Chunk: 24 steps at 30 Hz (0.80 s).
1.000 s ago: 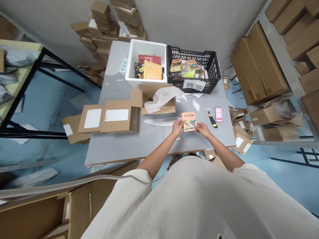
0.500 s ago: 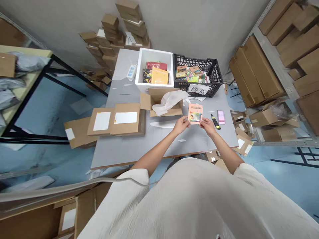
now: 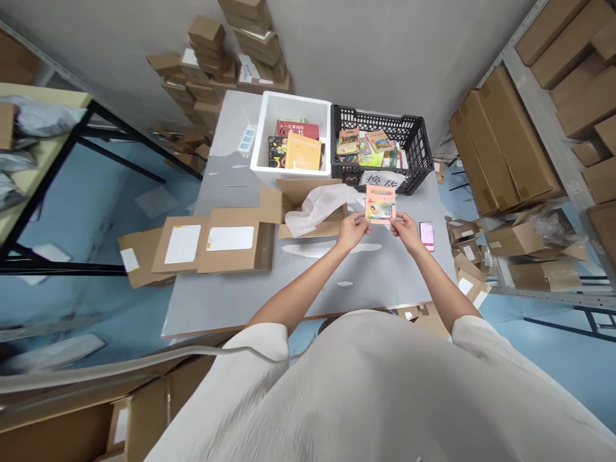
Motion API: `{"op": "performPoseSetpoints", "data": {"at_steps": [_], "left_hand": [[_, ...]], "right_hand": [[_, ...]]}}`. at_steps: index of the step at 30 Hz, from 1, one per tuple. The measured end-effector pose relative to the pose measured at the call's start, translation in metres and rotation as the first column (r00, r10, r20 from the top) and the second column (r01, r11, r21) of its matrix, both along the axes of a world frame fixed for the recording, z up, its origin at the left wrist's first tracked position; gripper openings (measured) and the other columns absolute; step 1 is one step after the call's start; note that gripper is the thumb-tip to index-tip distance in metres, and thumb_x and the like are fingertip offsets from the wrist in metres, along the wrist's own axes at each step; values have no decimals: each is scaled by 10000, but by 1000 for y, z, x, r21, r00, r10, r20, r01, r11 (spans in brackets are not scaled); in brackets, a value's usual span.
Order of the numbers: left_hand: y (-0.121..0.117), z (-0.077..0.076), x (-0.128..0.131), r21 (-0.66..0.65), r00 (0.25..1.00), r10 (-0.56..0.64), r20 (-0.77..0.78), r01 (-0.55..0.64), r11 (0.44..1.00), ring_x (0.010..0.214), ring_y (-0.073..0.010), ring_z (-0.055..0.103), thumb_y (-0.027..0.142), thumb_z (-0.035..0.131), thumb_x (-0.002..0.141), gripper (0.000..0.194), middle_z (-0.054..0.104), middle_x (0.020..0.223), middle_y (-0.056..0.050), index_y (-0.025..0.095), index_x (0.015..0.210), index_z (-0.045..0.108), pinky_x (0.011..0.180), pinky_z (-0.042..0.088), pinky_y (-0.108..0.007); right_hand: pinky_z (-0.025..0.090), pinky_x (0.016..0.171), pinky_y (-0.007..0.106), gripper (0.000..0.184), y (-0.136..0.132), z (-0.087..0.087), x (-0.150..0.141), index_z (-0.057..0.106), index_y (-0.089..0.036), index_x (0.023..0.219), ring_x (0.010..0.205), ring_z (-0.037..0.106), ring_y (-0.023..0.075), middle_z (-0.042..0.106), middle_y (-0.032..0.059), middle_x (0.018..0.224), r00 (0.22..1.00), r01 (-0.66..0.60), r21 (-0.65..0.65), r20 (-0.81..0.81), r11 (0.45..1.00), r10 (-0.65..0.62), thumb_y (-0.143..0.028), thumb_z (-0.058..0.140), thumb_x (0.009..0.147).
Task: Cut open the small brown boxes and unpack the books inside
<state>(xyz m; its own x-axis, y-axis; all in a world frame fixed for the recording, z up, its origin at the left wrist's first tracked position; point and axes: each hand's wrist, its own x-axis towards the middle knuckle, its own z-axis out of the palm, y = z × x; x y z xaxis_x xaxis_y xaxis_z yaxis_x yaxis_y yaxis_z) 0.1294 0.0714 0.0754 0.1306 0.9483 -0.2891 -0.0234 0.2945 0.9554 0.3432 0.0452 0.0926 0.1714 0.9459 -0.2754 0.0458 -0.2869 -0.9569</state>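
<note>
A small pink book (image 3: 380,204) with a picture on its cover is held up between my two hands. My left hand (image 3: 353,230) pinches its lower left corner. At the lower right corner, my right hand (image 3: 405,230) grips it too. Behind the book stands a black plastic crate (image 3: 420,173) with small books inside and a handwritten paper label (image 3: 375,179) on its front, partly covered by the book. To the left of my hands an open cardboard box (image 3: 283,204) has white wrapping paper (image 3: 315,206) spilling over it.
A white foam box (image 3: 257,151) holding books stands beside the crate. Two closed cartons (image 3: 231,240) lie on the grey table (image 3: 226,301) at left. A phone (image 3: 426,236) lies near the right edge. Stacked boxes (image 3: 255,38) line the wall; loaded shelves (image 3: 568,179) stand at right.
Both hands have raised the pink book slightly, so it now overlaps the crate's label. The box cutter seen earlier is now hidden by my right hand and forearm. The view has shifted a little.
</note>
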Motion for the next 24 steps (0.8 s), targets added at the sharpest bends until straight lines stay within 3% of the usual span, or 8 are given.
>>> {"op": "performPoseSetpoints", "data": {"at_steps": [4, 7, 10, 13, 19, 24], "left_hand": [[33, 2, 23, -73, 994, 105, 16, -103, 992, 635, -156, 756, 323, 815, 972, 290, 785, 731, -10, 160, 1207, 765, 624, 584, -244], [64, -1, 44, -76, 981, 190, 43, -187, 979, 749, -194, 822, 333, 770, 1021, 338, 835, 842, -59, 149, 1304, 753, 732, 655, -296], [93, -8, 62, 47, 955, 292, 49, -294, 955, 1086, -236, 852, 296, 775, 1017, 439, 872, 1160, -111, 199, 1441, 717, 984, 681, -365], [110, -19, 70, 129, 937, 349, -18, -344, 930, 1320, -255, 784, 218, 740, 1009, 485, 800, 1435, -142, 214, 1492, 690, 1172, 617, -411], [95, -34, 60, 237, 968, 219, -126, -185, 954, 1315, -271, 775, 183, 626, 1019, 402, 768, 1478, -142, 222, 1410, 710, 1180, 626, -483], [73, -22, 42, 452, 971, 138, -193, -37, 891, 1336, -241, 748, 178, 580, 1027, 409, 737, 1480, -126, 244, 1417, 687, 1145, 641, -445]], "right_hand": [[403, 517, 241, 511, 49, -6, 14, 716, -230, 1068, 566, 526, 119, 580, -86, 610, 999, 29, 10, -13, 1000, -29, -589, 949, 789], [474, 549, 246, 487, 89, -13, 21, 737, -227, 1100, 615, 600, 138, 627, -61, 652, 999, 40, 24, -19, 999, -40, -569, 937, 816], [652, 771, 312, 554, 124, -17, 23, 728, -248, 1289, 875, 777, 200, 795, 13, 888, 994, -28, 57, -108, 998, 34, -514, 933, 848], [699, 996, 403, 577, 145, -21, 19, 700, -269, 1396, 1143, 821, 237, 856, 63, 1156, 967, -130, 51, -213, 990, 138, -433, 911, 885], [687, 1046, 416, 356, 144, -35, 6, 770, -249, 1233, 1114, 846, 231, 878, 66, 1125, 960, -217, -36, -186, 975, 207, -407, 865, 928], [669, 1024, 428, 336, 134, -46, -7, 796, -258, 1165, 1077, 835, 236, 877, 53, 1137, 954, -275, -13, -129, 961, 271, -460, 845, 900]]}}
